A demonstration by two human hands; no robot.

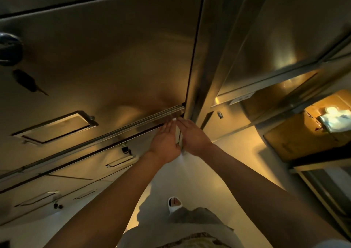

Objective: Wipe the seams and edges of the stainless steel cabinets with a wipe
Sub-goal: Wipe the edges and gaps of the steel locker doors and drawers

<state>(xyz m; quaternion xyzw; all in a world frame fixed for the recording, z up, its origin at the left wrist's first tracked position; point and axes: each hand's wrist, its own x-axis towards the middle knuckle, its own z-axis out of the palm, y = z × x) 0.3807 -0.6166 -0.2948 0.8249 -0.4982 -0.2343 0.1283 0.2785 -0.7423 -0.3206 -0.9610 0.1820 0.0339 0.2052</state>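
A tall stainless steel cabinet door (106, 61) fills the upper left, with a horizontal seam rail (133, 123) along its bottom edge. My left hand (165, 143) and my right hand (191, 137) meet at the lower right corner of that door, both with straight fingers. A white wipe (178, 133) is pressed between the two palms against the vertical edge of the lower cabinet; only a thin strip of it shows. The vertical seam (193, 57) runs up from just above my fingertips.
Lower drawers with recessed handles (121, 161) sit to the left. A recessed handle (55, 128) and a dark knob (9, 49) are on the big door. At right, a cardboard box (307, 131) with a white cloth (335, 120). A sandalled foot (174, 204) is on the pale floor.
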